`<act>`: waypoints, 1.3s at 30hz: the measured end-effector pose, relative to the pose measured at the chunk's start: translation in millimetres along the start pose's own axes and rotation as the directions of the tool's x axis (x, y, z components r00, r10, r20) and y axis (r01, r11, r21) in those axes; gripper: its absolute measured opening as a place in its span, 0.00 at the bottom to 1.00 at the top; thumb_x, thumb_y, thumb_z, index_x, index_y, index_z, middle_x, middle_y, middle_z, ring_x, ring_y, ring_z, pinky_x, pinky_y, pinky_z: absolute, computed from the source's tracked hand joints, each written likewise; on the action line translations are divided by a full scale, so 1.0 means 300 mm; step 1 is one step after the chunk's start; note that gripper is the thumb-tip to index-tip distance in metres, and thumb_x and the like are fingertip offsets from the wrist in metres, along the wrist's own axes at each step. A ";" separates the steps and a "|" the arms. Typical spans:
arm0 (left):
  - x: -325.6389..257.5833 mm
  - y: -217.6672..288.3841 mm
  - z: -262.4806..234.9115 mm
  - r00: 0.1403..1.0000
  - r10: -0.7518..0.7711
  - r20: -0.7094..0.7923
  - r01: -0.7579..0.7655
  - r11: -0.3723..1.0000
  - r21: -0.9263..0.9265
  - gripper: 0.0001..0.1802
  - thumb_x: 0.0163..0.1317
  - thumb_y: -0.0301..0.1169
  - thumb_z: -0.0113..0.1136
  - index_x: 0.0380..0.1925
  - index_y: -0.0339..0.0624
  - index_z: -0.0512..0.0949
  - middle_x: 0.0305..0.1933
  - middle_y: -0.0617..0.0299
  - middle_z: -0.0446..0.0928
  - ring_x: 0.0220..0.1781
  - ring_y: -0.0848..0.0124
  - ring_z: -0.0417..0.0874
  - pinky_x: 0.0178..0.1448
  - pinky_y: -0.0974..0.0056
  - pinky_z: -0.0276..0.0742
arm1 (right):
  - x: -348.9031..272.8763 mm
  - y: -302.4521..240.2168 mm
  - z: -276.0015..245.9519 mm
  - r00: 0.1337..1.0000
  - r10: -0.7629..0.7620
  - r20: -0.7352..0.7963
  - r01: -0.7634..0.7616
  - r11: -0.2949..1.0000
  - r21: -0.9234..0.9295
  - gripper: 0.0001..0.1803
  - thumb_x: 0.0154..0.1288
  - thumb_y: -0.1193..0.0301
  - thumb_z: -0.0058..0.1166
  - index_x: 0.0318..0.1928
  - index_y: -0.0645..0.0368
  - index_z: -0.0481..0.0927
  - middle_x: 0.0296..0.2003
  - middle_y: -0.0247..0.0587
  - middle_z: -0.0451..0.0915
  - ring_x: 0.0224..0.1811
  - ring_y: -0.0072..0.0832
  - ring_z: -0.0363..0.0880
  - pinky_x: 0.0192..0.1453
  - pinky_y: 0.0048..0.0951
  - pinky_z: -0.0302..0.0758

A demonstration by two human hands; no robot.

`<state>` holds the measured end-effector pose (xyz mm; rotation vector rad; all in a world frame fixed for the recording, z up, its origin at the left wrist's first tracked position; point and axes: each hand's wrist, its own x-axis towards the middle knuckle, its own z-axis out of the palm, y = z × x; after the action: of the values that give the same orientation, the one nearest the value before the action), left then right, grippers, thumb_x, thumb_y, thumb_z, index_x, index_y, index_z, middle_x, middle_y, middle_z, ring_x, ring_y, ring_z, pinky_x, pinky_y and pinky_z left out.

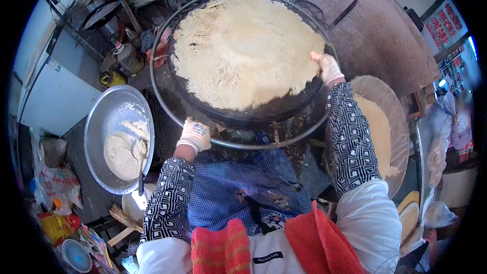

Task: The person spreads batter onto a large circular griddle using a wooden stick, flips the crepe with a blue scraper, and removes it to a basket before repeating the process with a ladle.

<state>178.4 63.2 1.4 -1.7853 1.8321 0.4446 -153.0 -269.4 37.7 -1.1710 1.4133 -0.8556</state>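
A large, thin, pale pancake [243, 45] covers most of a round black griddle [238, 116], its near edge ragged with dark metal bared. Around the griddle runs a wide metal ring [297, 142]. My left hand [195, 134], in a striped knit glove with fingertips bare, is closed over the ring at the near left. At the right, my right hand [328, 67], gloved alike, reaches inside the ring with its fingers pinched at the pancake's edge; the fingertips are slightly blurred. A metal basin [94, 137] left of the griddle contains pale batter [122, 157] and a ladle [141, 162].
Under my right forearm lies a round tray lined with clear plastic [401, 137], with a tan flat sheet [373, 132] on it. A brown board [375, 40] stands behind. At left are a plastic jug [129, 58], plastic bags [58, 182] and a straw brush [124, 218].
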 end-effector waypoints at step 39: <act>0.038 -0.212 0.110 0.960 -0.191 -0.206 0.243 0.934 0.263 0.15 0.50 0.39 0.64 0.38 0.50 0.86 0.50 0.60 0.80 0.60 0.60 0.75 0.76 0.50 0.50 | -0.622 0.287 -0.790 0.986 -0.127 0.113 0.094 -0.147 -0.985 0.14 0.61 0.66 0.46 0.38 0.57 0.84 0.35 0.51 0.85 0.36 0.42 0.84 0.39 0.44 0.80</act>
<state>246.3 68.8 -23.4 -1.8418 1.6844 -0.0666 -410.3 -90.2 51.0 -2.4994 2.0280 0.5274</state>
